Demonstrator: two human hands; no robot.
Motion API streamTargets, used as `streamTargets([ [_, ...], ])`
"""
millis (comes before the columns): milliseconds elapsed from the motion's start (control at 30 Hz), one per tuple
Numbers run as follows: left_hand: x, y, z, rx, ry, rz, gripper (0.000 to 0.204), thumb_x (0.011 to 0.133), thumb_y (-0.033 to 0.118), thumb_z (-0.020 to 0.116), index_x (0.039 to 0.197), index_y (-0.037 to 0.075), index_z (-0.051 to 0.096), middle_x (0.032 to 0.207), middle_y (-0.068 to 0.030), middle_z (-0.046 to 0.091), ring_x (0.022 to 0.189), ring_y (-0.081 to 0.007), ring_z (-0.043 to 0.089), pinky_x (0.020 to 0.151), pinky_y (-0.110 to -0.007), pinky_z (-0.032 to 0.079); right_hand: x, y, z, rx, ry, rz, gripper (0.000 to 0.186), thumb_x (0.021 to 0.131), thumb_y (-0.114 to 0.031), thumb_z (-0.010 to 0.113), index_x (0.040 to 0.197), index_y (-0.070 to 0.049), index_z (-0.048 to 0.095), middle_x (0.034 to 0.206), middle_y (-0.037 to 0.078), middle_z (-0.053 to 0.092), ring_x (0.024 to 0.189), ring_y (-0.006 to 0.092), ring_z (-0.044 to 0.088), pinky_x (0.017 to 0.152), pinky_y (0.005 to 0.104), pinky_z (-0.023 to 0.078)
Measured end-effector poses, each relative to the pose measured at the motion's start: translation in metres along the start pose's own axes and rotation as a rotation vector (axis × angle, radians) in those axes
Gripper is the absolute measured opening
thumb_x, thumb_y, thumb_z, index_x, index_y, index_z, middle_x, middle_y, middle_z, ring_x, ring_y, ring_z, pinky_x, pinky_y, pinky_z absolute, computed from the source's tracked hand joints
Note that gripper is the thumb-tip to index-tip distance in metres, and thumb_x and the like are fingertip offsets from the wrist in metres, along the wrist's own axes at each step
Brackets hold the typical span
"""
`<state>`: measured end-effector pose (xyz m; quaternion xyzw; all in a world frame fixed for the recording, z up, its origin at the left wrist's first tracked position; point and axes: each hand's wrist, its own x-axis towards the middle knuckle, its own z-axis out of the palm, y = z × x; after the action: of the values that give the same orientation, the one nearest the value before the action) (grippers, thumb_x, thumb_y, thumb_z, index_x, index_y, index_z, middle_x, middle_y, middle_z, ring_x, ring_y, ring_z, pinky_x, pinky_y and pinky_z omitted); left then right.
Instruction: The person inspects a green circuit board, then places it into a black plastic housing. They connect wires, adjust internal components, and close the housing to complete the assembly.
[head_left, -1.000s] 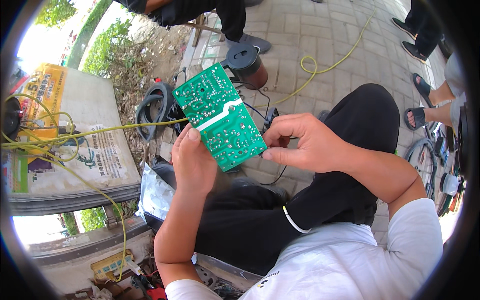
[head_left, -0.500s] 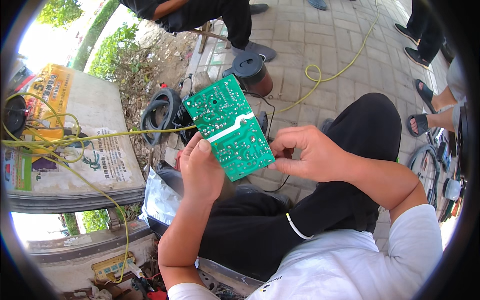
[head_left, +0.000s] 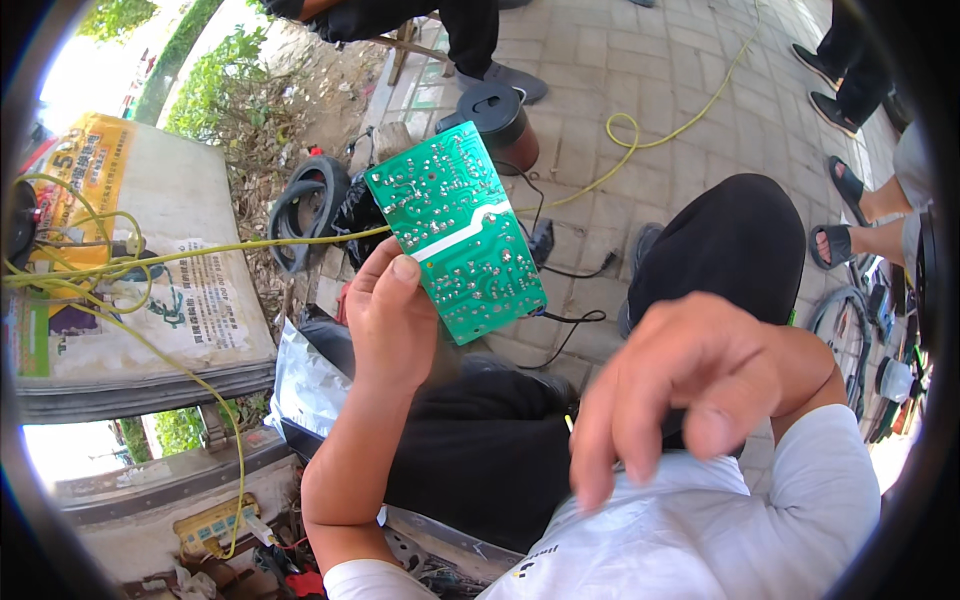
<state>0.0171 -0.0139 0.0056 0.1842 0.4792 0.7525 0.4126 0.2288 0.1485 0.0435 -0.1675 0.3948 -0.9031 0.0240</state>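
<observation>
My left hand (head_left: 388,315) grips a green circuit board (head_left: 480,270) by its left edge, thumb on the soldered face, which is turned up toward me and has a white stripe across it. Dark wires (head_left: 575,317) hang from behind the board's lower right corner. My right hand (head_left: 670,390) is off the board, lower right over my lap, blurred, its fingers loosely bent and apart with nothing seen in them. A yellow cable (head_left: 280,241) runs from the left to behind the board.
A sheet-covered surface (head_left: 200,200) with cable coils stands left, a power strip (head_left: 210,530) below it. Black rubber loops (head_left: 300,215) and a lidded container (head_left: 495,130) lie beyond the board. Other people's legs (head_left: 470,50) and sandalled feet (head_left: 830,245) surround the paving, with hoses and tools at right.
My right hand has let go of the board's lower right corner and moved down toward my lap, uncovering the wires there. The board stays in my left hand, slightly shifted.
</observation>
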Motion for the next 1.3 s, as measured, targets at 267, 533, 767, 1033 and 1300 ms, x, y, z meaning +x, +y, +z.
streamTargets([
  [267, 0.001, -0.004, 0.004, 0.092, 0.05, -0.019, 0.051, 0.089, 0.028, 0.069, 0.123, -0.007, 0.056, 0.112, -0.0136, 0.069, 0.096, -0.0209, 0.07, 0.086, -0.035, 0.057, 0.0, 0.003, 0.039, 0.674, -0.318, -0.092, 0.039, 0.097, -0.03, 0.061, 0.104, 0.008, 0.065, 0.106, 0.03, 0.067, 0.099, 0.0403, 0.066, 0.099, 0.0499, 0.042],
  [533, -0.003, -0.003, 0.001, 0.103, 0.046, -0.023, 0.051, 0.089, 0.027, 0.069, 0.124, -0.007, 0.055, 0.114, -0.014, 0.068, 0.098, -0.0217, 0.07, 0.086, -0.036, 0.057, 0.007, 0.015, 0.017, 0.766, -0.508, -0.204, 0.035, 0.098, -0.027, 0.06, 0.106, 0.007, 0.064, 0.102, 0.029, 0.067, 0.095, 0.0407, 0.065, 0.096, 0.0505, 0.042],
  [767, 0.0, -0.002, -0.003, 0.177, -0.046, -0.028, 0.057, 0.091, 0.033, 0.063, 0.131, -0.006, 0.049, 0.125, -0.0149, 0.063, 0.111, -0.0236, 0.064, 0.096, -0.039, 0.052, -0.005, 0.012, -0.006, 0.383, -0.047, -0.29, 0.02, 0.09, -0.012, 0.068, 0.103, 0.004, 0.064, 0.099, 0.025, 0.066, 0.085, 0.0344, 0.065, 0.08, 0.0461, 0.047],
  [1033, 0.0, -0.001, -0.002, 0.051, -0.018, 0.003, 0.045, 0.089, 0.022, 0.071, 0.122, -0.005, 0.057, 0.116, -0.0133, 0.067, 0.103, -0.022, 0.067, 0.091, -0.038, 0.055, 0.005, 0.03, -0.022, -0.898, -0.02, -0.461, 0.017, 0.085, 0.0, 0.07, 0.102, -0.004, 0.072, 0.096, 0.007, 0.068, 0.065, 0.0182, 0.063, 0.056, 0.0285, 0.049],
  [1300, 0.001, -0.001, -0.001, 0.095, -0.034, 0.012, 0.051, 0.088, 0.026, 0.07, 0.124, -0.006, 0.054, 0.118, -0.0141, 0.066, 0.105, -0.0224, 0.066, 0.093, -0.038, 0.053, 0.003, 0.039, -0.022, -1.103, -0.023, -0.416, 0.016, 0.087, -0.014, 0.073, 0.1, -0.006, 0.068, 0.076, 0.004, 0.064, 0.059, 0.0217, 0.061, 0.05, 0.0334, 0.046],
])
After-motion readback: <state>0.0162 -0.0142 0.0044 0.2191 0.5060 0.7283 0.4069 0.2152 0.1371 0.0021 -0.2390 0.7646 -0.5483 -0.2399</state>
